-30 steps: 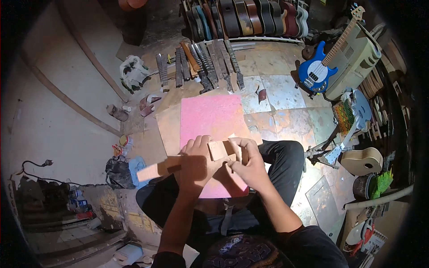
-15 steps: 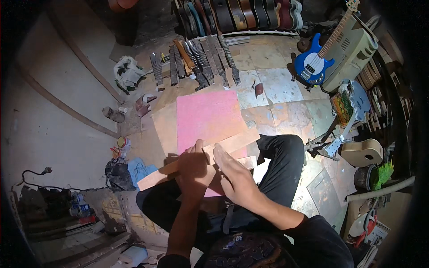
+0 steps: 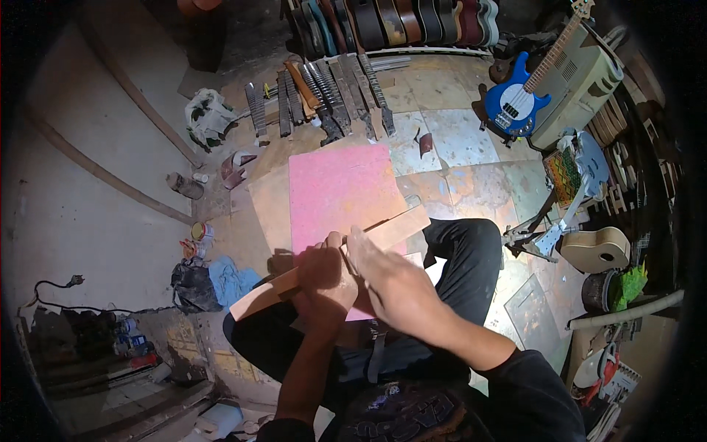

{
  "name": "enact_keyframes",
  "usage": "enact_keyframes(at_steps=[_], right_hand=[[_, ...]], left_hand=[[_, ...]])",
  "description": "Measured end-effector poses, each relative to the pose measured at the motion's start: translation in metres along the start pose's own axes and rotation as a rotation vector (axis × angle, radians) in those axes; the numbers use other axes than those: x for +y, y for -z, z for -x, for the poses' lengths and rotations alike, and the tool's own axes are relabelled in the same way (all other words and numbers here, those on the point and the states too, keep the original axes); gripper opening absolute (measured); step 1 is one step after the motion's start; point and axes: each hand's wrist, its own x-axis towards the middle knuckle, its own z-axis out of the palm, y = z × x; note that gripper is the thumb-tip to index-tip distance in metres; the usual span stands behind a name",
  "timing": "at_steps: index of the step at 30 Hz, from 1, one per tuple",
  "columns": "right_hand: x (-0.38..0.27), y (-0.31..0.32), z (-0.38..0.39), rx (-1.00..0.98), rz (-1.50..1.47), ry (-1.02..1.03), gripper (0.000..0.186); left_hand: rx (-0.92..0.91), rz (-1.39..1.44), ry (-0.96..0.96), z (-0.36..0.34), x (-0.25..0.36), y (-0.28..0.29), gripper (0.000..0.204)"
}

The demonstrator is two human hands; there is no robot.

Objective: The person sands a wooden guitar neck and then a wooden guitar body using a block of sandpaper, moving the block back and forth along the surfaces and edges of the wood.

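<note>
My left hand [image 3: 328, 276] is closed around pale wooden pieces over my lap; one flat length [image 3: 254, 300] sticks out to the lower left. My right hand [image 3: 387, 283] lies against the wood beside it, fingers straight and pressed together, slightly blurred; what its fingertips grip is partly hidden. A long pale wooden strip [image 3: 398, 225] angles from my hands toward the upper right. Beneath and beyond them lies a pink board [image 3: 339, 177] on a larger tan sheet [image 3: 269, 210].
Guitar necks [image 3: 324, 99] lie on the floor ahead, below racked guitar bodies [image 3: 390, 26]. A blue bass [image 3: 512, 99] leans at upper right, an acoustic guitar [image 3: 596, 250] at right. Blue cloth [image 3: 232, 280], cans [image 3: 202, 232] and a wall [image 3: 88, 221] are at left.
From a pinch near a small piece, my right hand has straightened and shifted down over the wood. A long strip now angles up to the right. Both hands still move slightly.
</note>
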Motion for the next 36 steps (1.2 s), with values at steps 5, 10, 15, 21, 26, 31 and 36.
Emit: enact_keyframes(at_steps=[5,10,15,21,26,31,36], right_hand=[[0.01,0.005,-0.015,-0.025,0.041,-0.001,0.071],[-0.009,0.008,0.009,-0.179,0.119,-0.003,0.08],[0.045,0.007,-0.026,-0.026,-0.095,0.179,0.061],[0.031,0.013,-0.007,0.287,-0.214,-0.068,0.054],[0.022,-0.007,0.015,0.359,-0.285,0.132,0.049],[0.027,-0.018,0.009,0.32,-0.089,0.132,0.06],[0.0,-0.011,0.03,0.182,-0.066,0.078,0.059]], left_hand=[[0.029,-0.056,0.005,0.009,0.002,-0.01,0.026],[-0.009,0.044,0.034,0.0,0.008,0.004,0.022],[0.108,0.022,-0.064,0.004,0.0,-0.014,0.034],[0.028,0.133,-0.01,0.0,-0.008,-0.003,0.047],[0.028,0.105,-0.01,-0.003,0.004,0.0,0.04],[0.087,0.129,-0.001,0.006,0.013,-0.004,0.029],[0.108,0.126,0.011,0.007,0.008,-0.001,0.03]])
